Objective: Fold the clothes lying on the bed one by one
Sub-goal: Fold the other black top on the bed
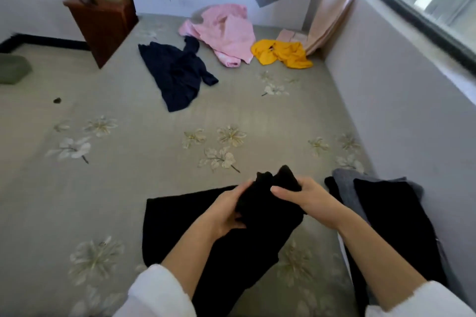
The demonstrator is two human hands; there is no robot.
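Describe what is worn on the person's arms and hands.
Both arms wear white, soft-looking sleeves, the left sleeve and right sleeve ending short of the wrists, so the forearms are bare. The left hand and right hand are bare: no gloves, rings or watch visible.

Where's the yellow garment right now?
In the head view, the yellow garment lies crumpled at the far right of the bed, right beside the pink garment on its left, with the curtain just behind it.

Matt black cloth garment (pixel 180 219), soft floral-print bedsheet (pixel 128 175), glossy dark-wood cabinet (pixel 103 26), smooth painted wall (pixel 401 116).
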